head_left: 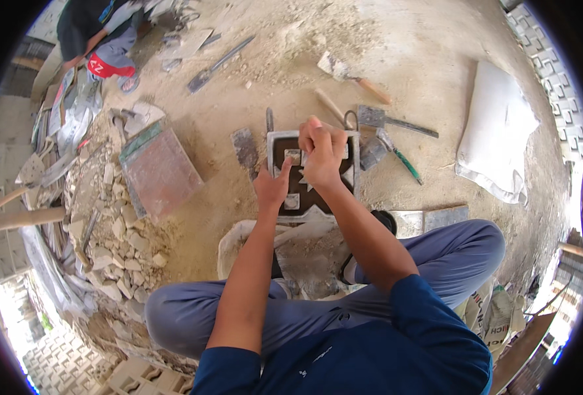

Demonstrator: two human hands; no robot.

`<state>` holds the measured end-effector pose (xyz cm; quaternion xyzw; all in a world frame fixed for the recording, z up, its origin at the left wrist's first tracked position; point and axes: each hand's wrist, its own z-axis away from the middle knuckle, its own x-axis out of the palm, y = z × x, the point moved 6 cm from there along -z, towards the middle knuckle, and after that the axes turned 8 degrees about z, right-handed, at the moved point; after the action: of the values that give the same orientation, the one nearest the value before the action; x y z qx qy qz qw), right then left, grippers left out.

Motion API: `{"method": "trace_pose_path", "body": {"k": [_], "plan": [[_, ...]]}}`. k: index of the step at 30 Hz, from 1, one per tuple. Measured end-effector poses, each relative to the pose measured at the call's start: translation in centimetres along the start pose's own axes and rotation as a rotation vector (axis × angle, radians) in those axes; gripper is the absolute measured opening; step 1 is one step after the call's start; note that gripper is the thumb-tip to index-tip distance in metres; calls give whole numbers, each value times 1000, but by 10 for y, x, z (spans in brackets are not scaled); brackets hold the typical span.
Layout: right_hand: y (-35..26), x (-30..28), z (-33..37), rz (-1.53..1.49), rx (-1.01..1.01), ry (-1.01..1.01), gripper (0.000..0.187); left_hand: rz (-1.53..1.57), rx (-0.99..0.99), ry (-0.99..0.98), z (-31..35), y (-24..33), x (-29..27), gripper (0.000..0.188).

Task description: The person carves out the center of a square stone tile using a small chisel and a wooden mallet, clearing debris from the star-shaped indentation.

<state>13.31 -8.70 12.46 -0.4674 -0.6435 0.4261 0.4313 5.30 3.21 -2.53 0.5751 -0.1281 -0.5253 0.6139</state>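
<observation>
In front of my crossed legs lies a square metal mould (271,141) with a dark interior and pale raised blocks in it. My left hand (273,187) rests at the mould's left side. One of its digits stretches toward a small pale square block (292,155), the others are spread apart, and nothing shows in the hand. Over the upper right of the mould, my right hand (324,148) is closed with curled fingers. Whatever it may grip is hidden. A second pale block (292,201) sits in the mould's near left corner.
Trowels and scrapers (371,117) lie right of the mould, beside a green-handled tool (406,164). A reddish slab (161,172) and broken rubble (123,250) are at left. A white sack (495,135) lies at right. Another person (110,33) crouches at far left.
</observation>
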Motion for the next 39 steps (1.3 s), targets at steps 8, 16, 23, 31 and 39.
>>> {"method": "trace_pose_path", "body": {"k": [8,16,23,31,39], "plan": [[1,-17,-15,-103,-4,-110,47,3,16,40,3,7,-3,62],[-6,-1,-15,-70,49,-146,44,77,40,-1,3,-8,-1,69],[-3,10,-20,-15,81,-184,46,74,20,1,-6,-6,-4,71],[14,1,-26,-26,49,-172,52,122,1,-26,-3,-15,-2,74],[-21,5,-21,38,61,-243,57,124,0,-20,-5,-12,-4,72]]}}
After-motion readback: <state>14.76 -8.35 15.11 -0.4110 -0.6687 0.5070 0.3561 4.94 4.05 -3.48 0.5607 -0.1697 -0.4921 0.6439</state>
